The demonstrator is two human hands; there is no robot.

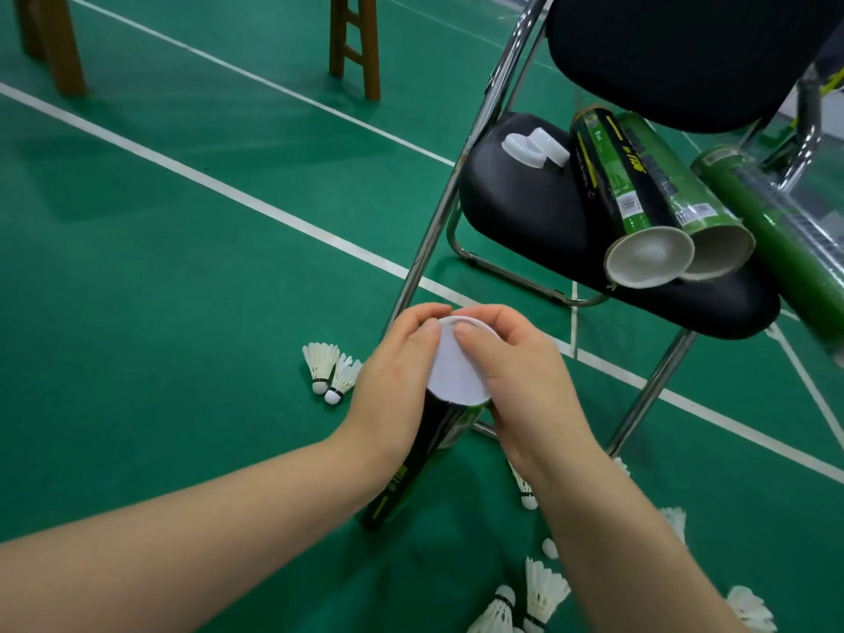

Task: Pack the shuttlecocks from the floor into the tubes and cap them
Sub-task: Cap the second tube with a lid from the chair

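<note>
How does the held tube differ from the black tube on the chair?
The held tube has a white cap on top; the chair tube is open at its near end. The held tube stands tilted, gripped at the cap by the left hand and right hand; the chair tube lies on the seat, untouched by hands. Both are dark with green print.

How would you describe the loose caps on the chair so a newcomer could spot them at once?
Find the black folding chair at the right of the green court. On its seat, left of the tubes lying there, sit the loose caps. They alone are small, squat and translucent white; the tubes are long and green.
</note>
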